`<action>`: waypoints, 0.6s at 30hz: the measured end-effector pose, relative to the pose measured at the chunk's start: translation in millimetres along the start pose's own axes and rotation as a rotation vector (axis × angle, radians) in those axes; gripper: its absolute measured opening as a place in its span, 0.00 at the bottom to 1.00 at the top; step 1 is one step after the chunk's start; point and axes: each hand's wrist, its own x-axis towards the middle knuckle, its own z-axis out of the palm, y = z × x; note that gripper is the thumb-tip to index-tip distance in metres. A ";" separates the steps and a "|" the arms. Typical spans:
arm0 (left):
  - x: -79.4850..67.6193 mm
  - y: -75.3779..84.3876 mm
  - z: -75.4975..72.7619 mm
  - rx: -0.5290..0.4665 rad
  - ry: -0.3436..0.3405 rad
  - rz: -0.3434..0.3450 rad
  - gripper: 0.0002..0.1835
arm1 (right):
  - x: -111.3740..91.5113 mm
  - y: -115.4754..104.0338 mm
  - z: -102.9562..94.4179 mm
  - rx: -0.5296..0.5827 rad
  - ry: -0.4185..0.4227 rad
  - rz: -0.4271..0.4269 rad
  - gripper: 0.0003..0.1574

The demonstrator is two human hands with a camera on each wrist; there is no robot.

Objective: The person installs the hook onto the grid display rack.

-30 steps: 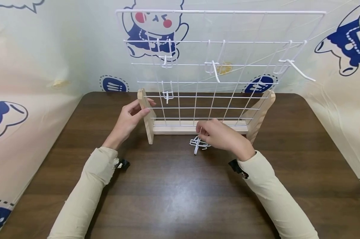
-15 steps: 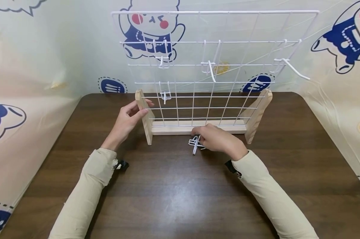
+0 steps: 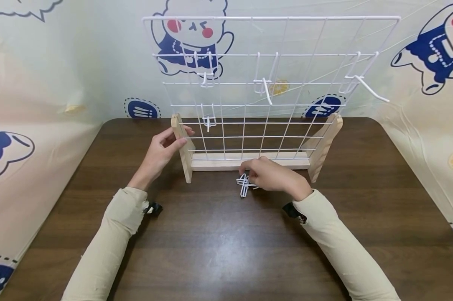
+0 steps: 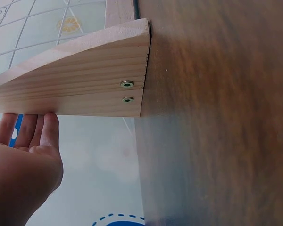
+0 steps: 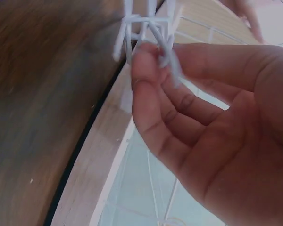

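Note:
A white wire grid rack stands on a wooden base (image 3: 215, 165). My left hand (image 3: 155, 156) grips its left wooden side panel (image 3: 187, 165), thumb in front and fingers behind. In the left wrist view, fingertips meet the edge of that panel (image 4: 99, 70). In front of the base, my right hand (image 3: 275, 175) pinches a white wire hook (image 3: 243, 186) between thumb and fingers. The right wrist view shows white hook wires (image 5: 146, 20) at the fingertips; they overlap, and I cannot tell how many hooks there are.
Similar white hooks hang on the grid: one upper left (image 3: 205, 79), one in the middle (image 3: 264, 85), one upper right (image 3: 367, 87) and one lower left (image 3: 208, 121). The right wooden side panel (image 3: 324, 146) stands on the brown table (image 3: 226, 242). A patterned cloth (image 3: 80, 62) surrounds the table.
My right hand has come slightly lower and nearer over the hooks. The hook at its fingertips has turned a little. My left hand keeps its grip on the side panel.

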 end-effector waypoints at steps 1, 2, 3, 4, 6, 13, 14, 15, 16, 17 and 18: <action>-0.2 0.0 0.0 -0.001 -0.001 0.001 0.19 | -0.3 -0.1 -0.8 0.027 -0.006 -0.006 0.15; -0.4 0.2 0.3 -0.005 0.000 0.003 0.19 | -0.7 -0.3 -1.7 0.052 -0.012 -0.013 0.14; -0.6 -0.2 0.2 -0.006 0.000 0.003 0.19 | -1.1 -0.5 -2.8 0.071 -0.015 -0.020 0.14; -0.4 -0.1 0.2 -0.007 -0.001 0.004 0.19 | -1.6 -0.6 -4.2 0.084 -0.016 -0.031 0.14; -0.1 -0.7 -0.1 -0.007 -0.002 0.004 0.18 | -3.3 -1.3 -7.6 0.114 -0.024 -0.047 0.15; -0.5 -2.7 -0.8 0.000 0.001 0.001 0.19 | -10.2 -4.0 -21.0 0.176 -0.066 -0.034 0.18; -0.6 -2.5 -0.7 0.000 0.000 0.001 0.19 | -11.2 -4.1 -22.4 0.177 -0.071 -0.025 0.18; -0.6 -2.1 -0.5 -0.001 -0.001 0.002 0.19 | -12.0 -4.0 -23.7 0.170 -0.073 -0.019 0.18; -0.5 -1.9 -0.4 -0.004 -0.003 0.003 0.19 | -12.9 -3.9 -24.9 0.161 -0.075 -0.014 0.18; -0.2 -1.7 -0.4 -0.007 -0.004 0.004 0.19 | -13.8 -3.9 -26.0 0.148 -0.076 -0.010 0.19; 0.0 -1.5 -0.3 -0.012 -0.006 0.005 0.19 | -14.7 -3.8 -27.0 0.133 -0.078 -0.002 0.20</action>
